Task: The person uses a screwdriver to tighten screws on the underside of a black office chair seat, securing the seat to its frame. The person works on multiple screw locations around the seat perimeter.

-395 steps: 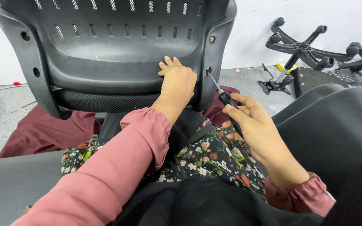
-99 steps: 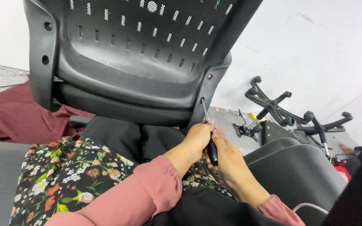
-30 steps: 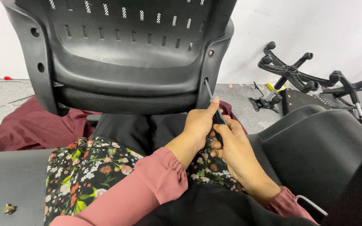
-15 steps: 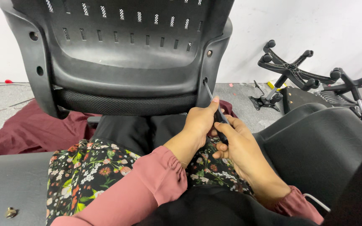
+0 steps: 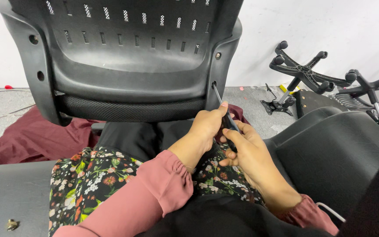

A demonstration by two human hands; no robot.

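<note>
A: State the finger condition.

B: Both hands grip one tool. The left hand wraps its fingers closed around the upper part of the slim black-handled screwdriver with a steel shaft. The right hand curls closed on the handle just below, touching the left.

A: Tool position?

B: The shaft slants up and left. Its tip sits in a fastener hole on the right edge of the black moulded plastic chair backrest with slotted vents.

A: Surroundings?

B: A dark padded seat cushion lies to the right. A black five-star caster base rests on the floor beyond, near the wall. A maroon cloth lies to the left.
</note>
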